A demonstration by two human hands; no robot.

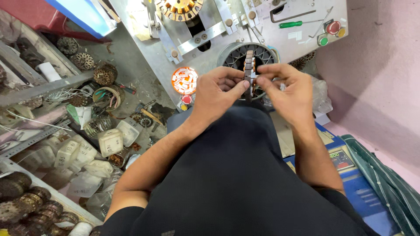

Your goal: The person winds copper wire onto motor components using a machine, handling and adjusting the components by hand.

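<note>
Copper windings and grey steel laminations make up the stator core (249,72) that the person holds edge-on in front of the chest, so that only its narrow toothed rim faces the camera. The left hand (217,92) has its grip closed on the core's left face, thumb pressed near the rim and fingers curled behind. The right hand (286,89) has its grip closed on the opposite face, fingertips pinching at the top of the rim. The core sits between the two hands, raised above the tabletop and touching neither it nor the round part behind.

Just behind the core stands a round grey ribbed housing (238,54), partly hidden by the hands. To its left lies a small orange dish (184,80) filled with white slips. Further back, on the grey metal tabletop (144,57), a second copper-wound stator (180,8) is mounted in a fixture with metal arms. Near the far right edge lie a green-handled screwdriver (291,24) and a bent hex key (291,15), beside a red button (333,27) and a green button (323,41).

On the left, a shelf (43,87) and the floor hold more wound stators, wire coils and white plastic jars (110,141). At the right, a blue box with a small display (343,159) sits beside a striped cloth (387,183).
</note>
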